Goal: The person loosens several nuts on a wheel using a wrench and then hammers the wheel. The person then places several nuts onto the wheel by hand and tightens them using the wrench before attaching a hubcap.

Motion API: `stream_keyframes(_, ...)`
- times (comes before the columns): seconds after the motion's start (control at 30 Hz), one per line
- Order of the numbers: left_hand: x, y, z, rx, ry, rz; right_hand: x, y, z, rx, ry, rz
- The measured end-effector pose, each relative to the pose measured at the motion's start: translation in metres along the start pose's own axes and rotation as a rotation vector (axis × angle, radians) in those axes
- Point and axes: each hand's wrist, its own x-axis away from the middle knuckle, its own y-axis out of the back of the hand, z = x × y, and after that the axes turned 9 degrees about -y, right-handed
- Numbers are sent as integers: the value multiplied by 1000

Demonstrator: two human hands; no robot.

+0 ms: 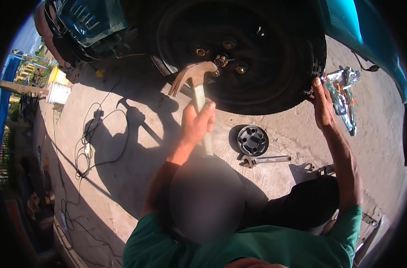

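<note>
My left hand point(197, 120) is closed round the pale handle of a rusty claw hammer point(193, 75). The hammer's head overlaps the middle of a black wheel point(275, 85), its striking face by the hub nut point(221, 59) and its claw pointing left; whether it touches is unclear. Several brassy wheel nuts surround the hub. At the tyre's right edge my right hand point(323, 105) grips the tread, thumb showing and fingers partly hidden. Below the wheel, a round black hub cap point(252, 140) lies on the concrete, with an adjustable wrench point(268, 160) just under it.
Crumpled silver foil packaging point(344, 98) lies right of the wheel, below teal bodywork point(369, 35). A thin dark cable point(80, 165) sprawls over the ground at left. A white bucket point(59, 93) stands at far left. A blurred oval hides the lower middle.
</note>
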Motion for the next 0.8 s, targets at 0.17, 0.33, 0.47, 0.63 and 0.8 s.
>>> stream_keyframes(0.17, 15, 25, 13, 75, 20, -81, 9, 12, 10, 261, -74, -91)
stream_keyframes(0.33, 28, 37, 1, -51, -63, -77, 63, 15, 88, 596, -143, 239)
stream_keyframes(0.47, 28, 45, -17, -330, -223, -46, 79, -81, 74, 17, -301, 724)
stream_keyframes(0.63, 21, 14, -71, -564, -558, 211, 28, -199, 47, -1024, -471, 837)
stream_keyframes(0.8, 24, 23, -82, -830, -666, 377, 23, -237, 38, -1619, -466, 906)
